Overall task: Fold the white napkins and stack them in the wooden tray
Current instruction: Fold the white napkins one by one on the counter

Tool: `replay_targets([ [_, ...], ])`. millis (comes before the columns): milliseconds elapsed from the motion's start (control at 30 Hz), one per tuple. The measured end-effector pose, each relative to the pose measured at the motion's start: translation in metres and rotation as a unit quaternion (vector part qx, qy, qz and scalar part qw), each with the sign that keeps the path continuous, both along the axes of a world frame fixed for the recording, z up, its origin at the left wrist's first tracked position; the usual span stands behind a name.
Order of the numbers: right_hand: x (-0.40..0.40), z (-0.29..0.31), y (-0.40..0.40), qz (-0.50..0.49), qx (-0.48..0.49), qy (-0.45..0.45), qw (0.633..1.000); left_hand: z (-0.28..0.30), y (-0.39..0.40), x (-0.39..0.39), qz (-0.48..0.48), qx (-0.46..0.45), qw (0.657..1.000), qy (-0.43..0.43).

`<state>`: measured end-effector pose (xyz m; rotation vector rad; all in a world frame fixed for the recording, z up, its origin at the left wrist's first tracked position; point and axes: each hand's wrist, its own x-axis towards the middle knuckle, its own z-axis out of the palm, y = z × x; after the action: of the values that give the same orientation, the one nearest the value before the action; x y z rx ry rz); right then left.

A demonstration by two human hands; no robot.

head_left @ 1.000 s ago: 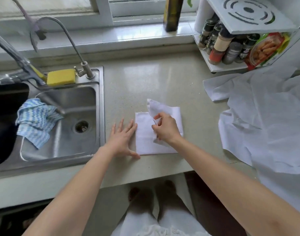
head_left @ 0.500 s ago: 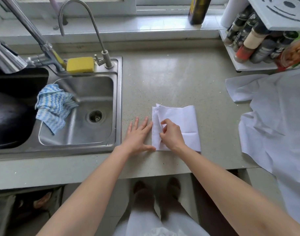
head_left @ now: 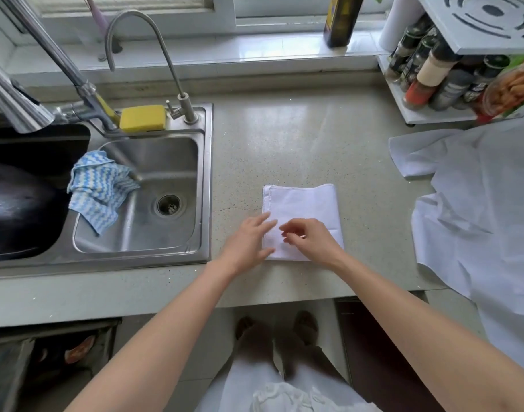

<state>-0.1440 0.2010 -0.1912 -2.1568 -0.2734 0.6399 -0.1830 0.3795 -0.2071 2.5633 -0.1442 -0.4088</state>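
A folded white napkin (head_left: 302,215) is lying flat on the countertop (head_left: 284,138) beside the sink (head_left: 205,185) — the left hand (head_left: 249,242) is resting straight-fingered on its edge, the right hand (head_left: 310,240) hovering over it, fingers loosely curled, gripping nothing.

The folded napkin (head_left: 302,212) is plain white, with a stitched hem line along its far and left edges. It lies on a pale beige countertop (head_left: 284,138) flecked with tiny dark and glittering specks. Right of the napkin, the loose cloths (head_left: 478,209) are the same plain white. Left of it, the sink (head_left: 165,173) is brushed silver steel; the rag (head_left: 97,188) there shows blue-and-white zigzag stripes, and the sponge (head_left: 142,118) beyond is bright yellow.
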Motion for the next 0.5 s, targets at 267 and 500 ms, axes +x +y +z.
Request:
replay_targets([
  [267,-0.027,-0.012,-0.101,0.078,-0.205,-0.261,0.940,-0.009,-0.001,-0.003,-0.099,0.119,0.987,0.035],
  [500,-0.035,-0.025,-0.102,0.045,-0.240,-0.303,0.921,0.001,-0.009,-0.004,-0.149,0.182,0.972,0.024],
])
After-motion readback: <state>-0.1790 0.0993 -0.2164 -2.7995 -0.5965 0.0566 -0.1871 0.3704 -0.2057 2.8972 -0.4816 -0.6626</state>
